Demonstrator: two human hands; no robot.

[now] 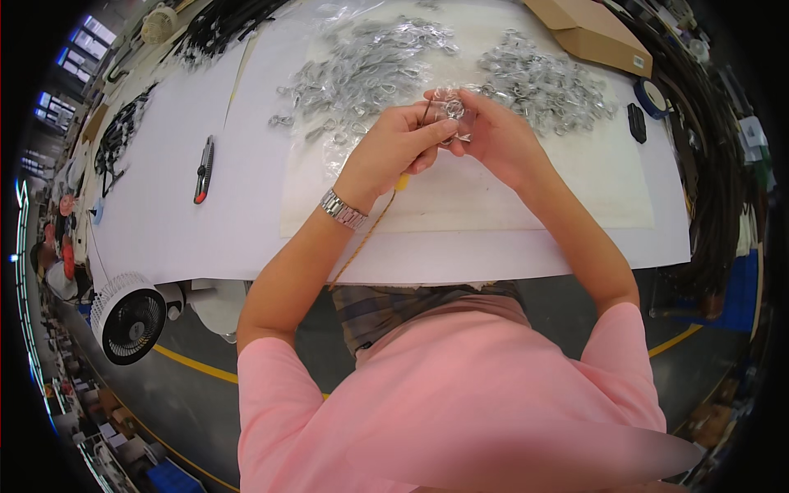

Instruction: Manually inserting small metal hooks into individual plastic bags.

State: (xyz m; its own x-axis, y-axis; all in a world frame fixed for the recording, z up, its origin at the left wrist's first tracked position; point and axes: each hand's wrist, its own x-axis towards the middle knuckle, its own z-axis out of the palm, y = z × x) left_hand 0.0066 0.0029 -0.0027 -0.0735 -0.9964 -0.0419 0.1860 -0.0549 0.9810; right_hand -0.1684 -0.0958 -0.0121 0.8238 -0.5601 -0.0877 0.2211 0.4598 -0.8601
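The left hand (403, 135) pinches a small, shiny silver metal ring piece in clear film (454, 108) between thumb and fingers; the right hand (497, 135) curls round it from the right, though how firmly its fingers press I cannot tell. The piece sits just near of two loose heaps: a wide left heap of glossy clear plastic and silver metal pieces (362, 74) and a smaller right heap of similar pieces (546, 86), both on a smooth cream sheet (493, 209) over white covering. Below the left hand shows a bright yellow piece (402, 181) with a thin, twisted yellowish cord (362, 242); a linked silver metal watch (343, 209) circles that wrist. At left lies a slim black and grey cutter with a red end (205, 170). Far right, a folded brown cardboard box (600, 37) bears a small white label (639, 61), its print too small to read
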